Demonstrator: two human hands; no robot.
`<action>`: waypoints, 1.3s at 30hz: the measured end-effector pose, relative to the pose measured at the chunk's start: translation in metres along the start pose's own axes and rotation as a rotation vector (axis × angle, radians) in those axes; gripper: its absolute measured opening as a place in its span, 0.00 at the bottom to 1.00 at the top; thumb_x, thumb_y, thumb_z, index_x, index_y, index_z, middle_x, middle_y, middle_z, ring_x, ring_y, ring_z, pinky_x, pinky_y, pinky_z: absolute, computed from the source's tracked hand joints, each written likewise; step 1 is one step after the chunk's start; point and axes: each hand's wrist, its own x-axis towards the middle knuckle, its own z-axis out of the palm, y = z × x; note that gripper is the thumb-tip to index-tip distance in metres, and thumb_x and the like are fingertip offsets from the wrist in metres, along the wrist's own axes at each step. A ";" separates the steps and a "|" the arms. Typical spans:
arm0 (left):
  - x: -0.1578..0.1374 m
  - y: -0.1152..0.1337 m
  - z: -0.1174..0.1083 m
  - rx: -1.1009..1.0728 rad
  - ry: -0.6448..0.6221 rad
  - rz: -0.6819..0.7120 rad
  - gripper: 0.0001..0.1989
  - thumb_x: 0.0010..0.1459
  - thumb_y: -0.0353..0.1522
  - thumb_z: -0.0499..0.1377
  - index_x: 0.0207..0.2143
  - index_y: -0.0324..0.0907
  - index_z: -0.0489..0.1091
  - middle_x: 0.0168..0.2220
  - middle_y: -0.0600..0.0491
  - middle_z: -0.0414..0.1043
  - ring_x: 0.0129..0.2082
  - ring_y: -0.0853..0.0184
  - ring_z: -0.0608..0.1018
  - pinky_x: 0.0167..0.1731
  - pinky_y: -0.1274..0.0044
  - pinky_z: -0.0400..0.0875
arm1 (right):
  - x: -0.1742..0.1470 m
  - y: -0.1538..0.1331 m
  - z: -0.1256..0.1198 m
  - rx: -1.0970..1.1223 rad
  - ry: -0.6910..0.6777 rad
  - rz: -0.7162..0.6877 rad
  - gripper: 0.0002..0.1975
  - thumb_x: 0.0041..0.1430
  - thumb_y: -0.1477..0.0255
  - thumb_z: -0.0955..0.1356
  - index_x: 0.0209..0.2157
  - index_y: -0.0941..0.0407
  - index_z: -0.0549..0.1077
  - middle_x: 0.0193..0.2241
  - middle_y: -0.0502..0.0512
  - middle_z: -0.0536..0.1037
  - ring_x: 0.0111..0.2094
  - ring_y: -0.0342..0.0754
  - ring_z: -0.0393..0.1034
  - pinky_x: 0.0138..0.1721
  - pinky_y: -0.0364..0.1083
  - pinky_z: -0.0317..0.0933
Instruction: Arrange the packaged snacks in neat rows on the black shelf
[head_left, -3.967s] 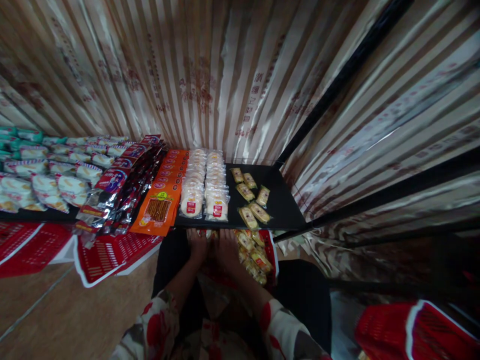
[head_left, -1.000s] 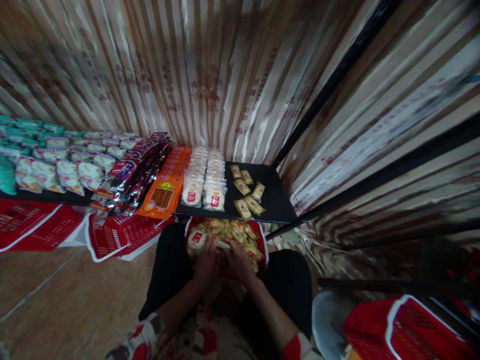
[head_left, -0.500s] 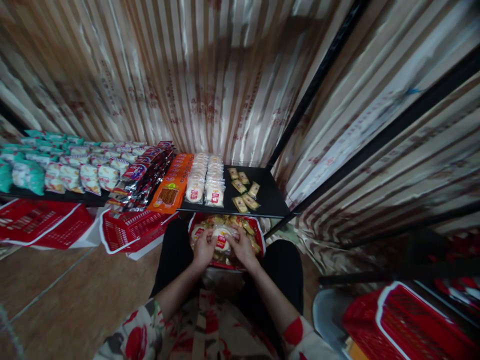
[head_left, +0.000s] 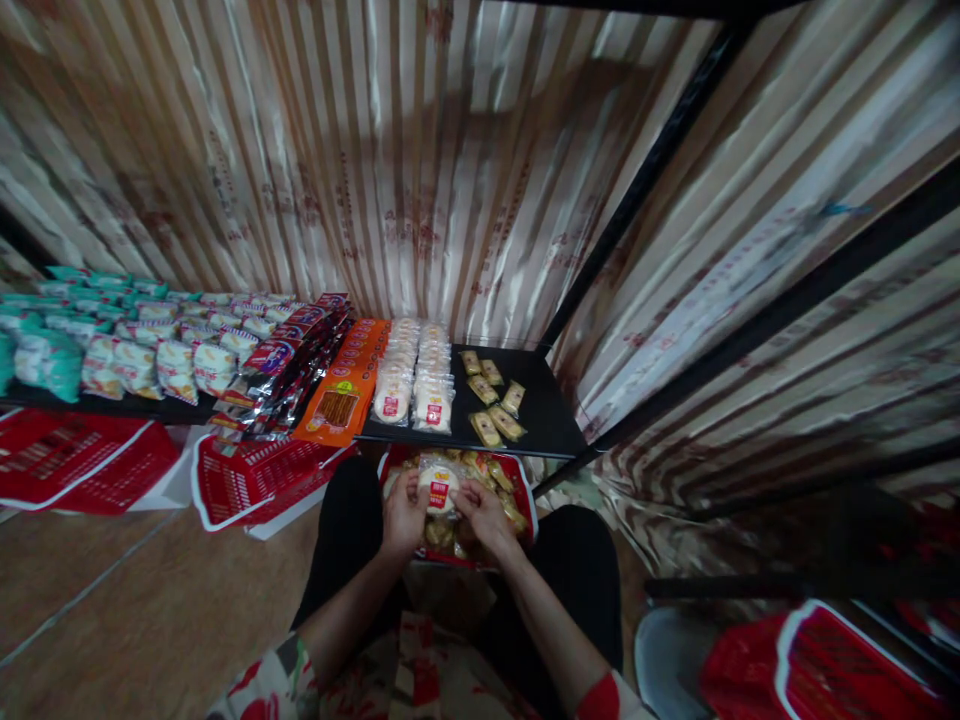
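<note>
Between my two hands is a round white rice cracker pack (head_left: pixel 439 488) in clear wrap with a red label. My left hand (head_left: pixel 403 515) grips its left edge, and my right hand (head_left: pixel 486 515) pinches its right edge. Under them, a red basket (head_left: pixel 531 500) between my knees holds many small gold-wrapped snacks (head_left: pixel 441 535). Just beyond, on the black shelf (head_left: pixel 555 405), two rows of matching white cracker packs (head_left: pixel 433 400) stand beside several loose gold-wrapped pieces (head_left: pixel 513 398).
Left along the shelf lie orange packets (head_left: pixel 335 400), dark red-purple packets (head_left: pixel 289 350), white bags (head_left: pixel 214 368) and teal bags (head_left: pixel 49 362). Red baskets (head_left: pixel 247 480) sit below it. A black shelf post (head_left: pixel 637 190) slants up at right, near another red basket (head_left: pixel 847 670).
The cracker pack, held in both hands, now sits more upright, its label facing me. My right hand has shifted toward the pack's edge. The whole view has tilted slightly.
</note>
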 end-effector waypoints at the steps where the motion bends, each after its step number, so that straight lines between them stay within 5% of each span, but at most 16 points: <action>1: 0.002 0.000 -0.001 0.018 0.013 0.024 0.14 0.51 0.31 0.55 0.43 0.40 0.66 0.38 0.49 0.73 0.34 0.68 0.76 0.37 0.74 0.73 | 0.004 -0.001 0.003 -0.005 0.001 -0.009 0.17 0.36 0.58 0.72 0.25 0.55 0.69 0.22 0.49 0.73 0.24 0.44 0.67 0.27 0.43 0.61; 9: 0.019 0.021 -0.008 0.338 0.076 0.214 0.27 0.53 0.32 0.53 0.57 0.37 0.55 0.54 0.41 0.60 0.55 0.59 0.65 0.51 0.68 0.65 | 0.040 -0.015 0.023 -0.072 0.007 -0.131 0.14 0.42 0.60 0.70 0.27 0.56 0.71 0.26 0.51 0.75 0.29 0.46 0.69 0.35 0.45 0.63; 20: 0.049 0.031 0.006 0.619 -0.046 0.421 0.25 0.54 0.27 0.50 0.56 0.41 0.60 0.59 0.45 0.54 0.58 0.58 0.59 0.57 0.67 0.57 | 0.101 -0.029 0.017 -0.233 0.113 -0.185 0.13 0.44 0.61 0.67 0.29 0.55 0.70 0.25 0.49 0.74 0.28 0.45 0.69 0.34 0.45 0.63; 39: 0.084 0.024 0.032 0.672 -0.045 0.468 0.28 0.51 0.21 0.49 0.56 0.39 0.59 0.61 0.42 0.50 0.59 0.55 0.56 0.54 0.62 0.60 | 0.126 -0.033 0.019 -0.625 0.257 -0.375 0.11 0.53 0.68 0.63 0.35 0.57 0.72 0.31 0.57 0.72 0.32 0.50 0.68 0.35 0.47 0.64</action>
